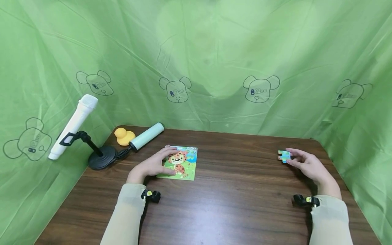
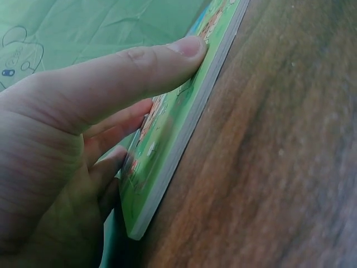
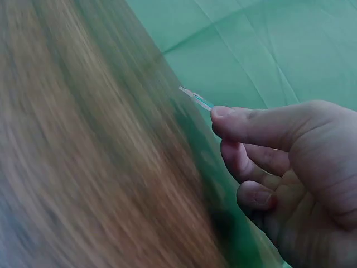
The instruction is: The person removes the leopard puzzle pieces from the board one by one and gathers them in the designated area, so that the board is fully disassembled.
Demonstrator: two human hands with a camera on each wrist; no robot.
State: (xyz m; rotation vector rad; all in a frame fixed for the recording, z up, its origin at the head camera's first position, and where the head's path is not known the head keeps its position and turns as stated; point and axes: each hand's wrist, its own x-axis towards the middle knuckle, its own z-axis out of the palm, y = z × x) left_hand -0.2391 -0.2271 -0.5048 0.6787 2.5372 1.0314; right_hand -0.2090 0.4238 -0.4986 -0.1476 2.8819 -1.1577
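Note:
A square jigsaw puzzle [image 1: 188,165] with a spotted cartoon leopard on green and blue lies flat on the table. My left hand [image 1: 156,164] rests over its left side, thumb stretched across the lower part. In the left wrist view the thumb touches the face of the puzzle [image 2: 184,111] near its edge, and the other fingers reach over its far side. Well to the right, my right hand [image 1: 310,166] pinches a small blue and green puzzle piece [image 1: 284,156] between thumb and fingers. The right wrist view shows that piece [image 3: 196,99] edge-on, held above the wooden surface.
At the left of the brown table [image 1: 232,190] stands a white microphone [image 1: 73,126] on a black stand [image 1: 102,157]. Near it are a yellow rubber duck [image 1: 124,136] and a pale green cylinder [image 1: 147,136] with a black cord. Green cloth [image 1: 214,68] surrounds the table.

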